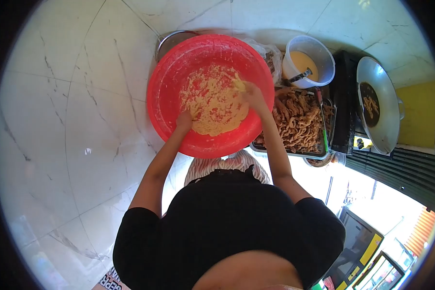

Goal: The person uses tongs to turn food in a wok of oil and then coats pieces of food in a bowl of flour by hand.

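Observation:
A wide red basin point(160, 72) stands before me with pale yellow, crumbly flour point(215, 108) spread over its bottom. My right hand point(253, 95) is above the basin's right side, its fingers closed around a pale yellow coated piece point(238, 83) whose kind I cannot make out. On the basin's left side, my left hand point(184, 120) reaches down into the flour. Its fingertips are coated or covered, so their grip is hidden.
Right of the basin, a metal tray point(314, 155) holds a heap of fried strips point(297, 118) and green-and-red tongs point(322, 121). Behind it stands a white tub point(331, 67) of yellow batter point(303, 65). A wok point(389, 104) with dark oil point(369, 92) is farther right.

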A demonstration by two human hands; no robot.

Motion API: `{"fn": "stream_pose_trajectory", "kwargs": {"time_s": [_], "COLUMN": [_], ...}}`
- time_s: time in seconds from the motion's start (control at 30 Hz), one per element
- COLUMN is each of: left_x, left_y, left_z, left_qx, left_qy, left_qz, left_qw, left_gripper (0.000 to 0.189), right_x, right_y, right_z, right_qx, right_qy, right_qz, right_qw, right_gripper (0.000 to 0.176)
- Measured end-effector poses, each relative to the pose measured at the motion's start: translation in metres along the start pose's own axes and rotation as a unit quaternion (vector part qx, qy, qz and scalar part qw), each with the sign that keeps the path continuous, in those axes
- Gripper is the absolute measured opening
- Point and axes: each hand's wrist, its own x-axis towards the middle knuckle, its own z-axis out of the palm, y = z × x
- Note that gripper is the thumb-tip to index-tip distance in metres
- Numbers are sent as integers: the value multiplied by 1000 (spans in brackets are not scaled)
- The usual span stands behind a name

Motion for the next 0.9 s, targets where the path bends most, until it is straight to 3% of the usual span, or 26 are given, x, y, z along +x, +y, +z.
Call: {"fn": "stream_pose_trajectory", "kwargs": {"time_s": [0.1,0.17,0.23,0.27,0.33,0.37,0.43,0.47,0.53,0.57,0.63,0.67,0.73,0.77,0.8,0.83,0.9], "left_x": [-7,-12,-24,-26,-48,-47,-39,-40,-41,-34,-16,-17,-28,-25,-18,-13,-23], "left_y": [22,29,53,64,93,95,93,93,87,87,88,89,88,79,66,55,38], "left_z": [10,27,43,39,-9,-6,10,22,62,72,80,64,23,23,28,29,-10], "left_qx": [-5,35,-6,-7,71,70,-39,-39,-91,-92,-53,-55,-35,-37,-22,-7,-91], "left_qy": [-37,-80,-94,-95,-192,-193,-47,-47,59,58,-110,-111,-260,-261,-247,-233,-211], "left_qz": [52,225,235,238,319,323,301,302,292,295,332,333,254,254,275,295,288], "left_qw": [998,971,967,967,925,924,952,951,950,949,935,935,931,931,929,927,930], "left_gripper": [21,25,24,24,29,29,41,41,53,53,57,57,55,55,55,54,52], "right_x": [-4,-1,-1,1,5,7,16,22,36,53,93,100,98,80,65,43,22], "right_y": [-18,-22,-18,-16,-8,1,26,36,55,77,127,140,139,126,93,52,43], "right_z": [0,-1,-3,-3,-5,-8,-12,-13,-16,-24,-40,-41,-32,-33,-12,20,37], "right_qx": [12,6,10,9,-24,-27,-70,-71,-194,-196,-151,-152,-358,-359,-536,-690,-690], "right_qy": [11,19,34,36,37,40,22,23,-1,2,-71,-71,-77,-78,-98,-114,-128], "right_qz": [6,11,27,28,10,11,-25,-25,-50,-49,-23,-21,-51,-50,3,55,100], "right_qw": [1000,1000,999,999,999,999,997,997,980,979,986,986,929,929,839,713,705], "right_gripper": [44,44,44,44,43,43,41,41,37,37,45,45,50,50,56,62,70]}}
